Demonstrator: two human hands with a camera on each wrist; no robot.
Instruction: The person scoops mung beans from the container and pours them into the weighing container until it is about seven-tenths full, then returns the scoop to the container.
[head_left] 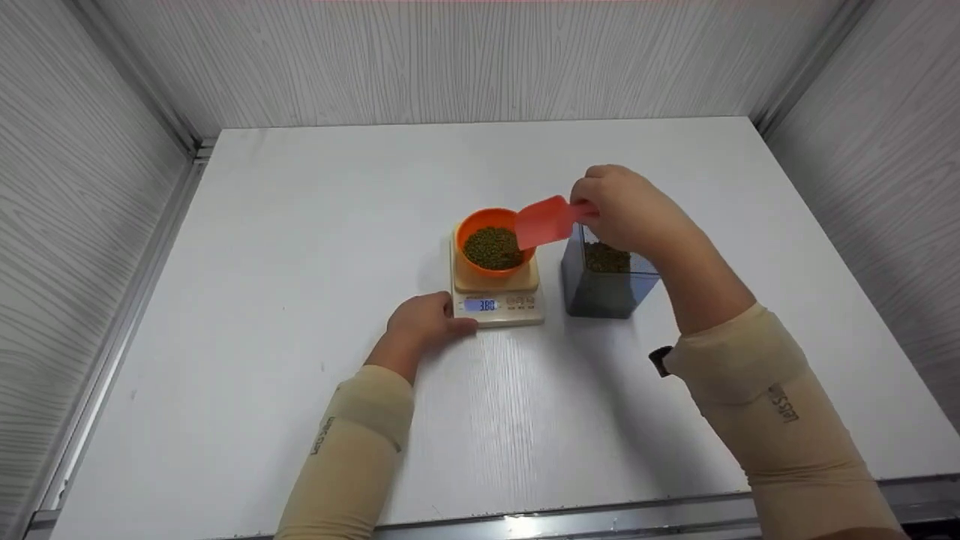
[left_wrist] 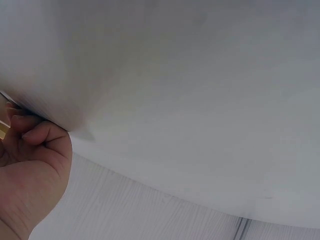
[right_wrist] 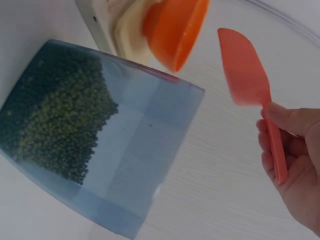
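Observation:
In the head view my right hand grips the handle of a red plastic scoop. The scoop's blade overlaps the right rim of an orange bowl. Small green beans, like mung beans, lie in that bowl, which sits on a kitchen scale with a lit display. My left hand holds the scale's front left corner, thumb along the front edge. In the right wrist view the handle lies between thumb and curled fingers, and the scoop's blade shows no beans on its visible side.
Right of the scale stands a clear bluish container, partly under my right hand and holding more green beans. All this stands on a white table with grey wood-grain panels at the back and sides.

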